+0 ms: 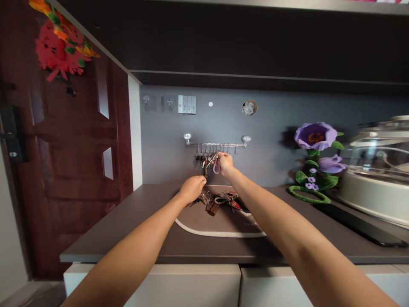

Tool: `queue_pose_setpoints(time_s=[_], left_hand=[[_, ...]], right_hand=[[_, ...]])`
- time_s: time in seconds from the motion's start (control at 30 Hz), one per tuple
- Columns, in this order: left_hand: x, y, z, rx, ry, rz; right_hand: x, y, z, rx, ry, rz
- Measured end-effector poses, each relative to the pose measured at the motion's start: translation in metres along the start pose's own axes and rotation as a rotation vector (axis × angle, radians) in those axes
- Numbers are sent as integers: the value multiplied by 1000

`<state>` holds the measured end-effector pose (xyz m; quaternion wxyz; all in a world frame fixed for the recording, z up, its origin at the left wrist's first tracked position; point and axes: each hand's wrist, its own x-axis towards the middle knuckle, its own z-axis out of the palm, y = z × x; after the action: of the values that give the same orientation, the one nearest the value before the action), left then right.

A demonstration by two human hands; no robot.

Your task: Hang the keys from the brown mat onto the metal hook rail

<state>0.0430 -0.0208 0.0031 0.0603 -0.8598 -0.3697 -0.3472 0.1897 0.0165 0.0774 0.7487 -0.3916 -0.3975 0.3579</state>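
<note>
A metal hook rail (pixel 217 144) is fixed to the grey wall, with several keys (pixel 201 158) hanging from its left hooks. My right hand (pixel 226 163) is closed at the rail's middle hooks, pinching a key ring with a pink strap loop (pixel 216 166). Lower and to the left, my left hand (pixel 193 189) is closed near the bottom of a dark brown hanging keychain (pixel 205 169); its fingertips seem to grip that end, though what they hold is too small to make out. Under both hands, a brown mat with a white edge (pixel 204 232) bears a pile of keys and keychains (pixel 213 208).
A purple flower decoration (pixel 315 136) stands on the right of the counter (pixel 128 230), by a black phone-like slab (pixel 361 225) and a white appliance with a clear cover (pixel 377 192). A dark shelf (pixel 255 42) overhangs the wall. At left is a red-brown door (pixel 73 170).
</note>
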Motion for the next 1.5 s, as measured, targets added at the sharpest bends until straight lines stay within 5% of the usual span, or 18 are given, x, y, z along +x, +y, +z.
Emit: queue_pose_setpoints(time_s=[1.23,1.5], left_hand=[[1,-5,-5,49,-44,-49],[1,-4,-6,59,-61,-50]], right_hand=[[6,21,-6,-118,-9,33],[2,22,-16,-105,-107,45]])
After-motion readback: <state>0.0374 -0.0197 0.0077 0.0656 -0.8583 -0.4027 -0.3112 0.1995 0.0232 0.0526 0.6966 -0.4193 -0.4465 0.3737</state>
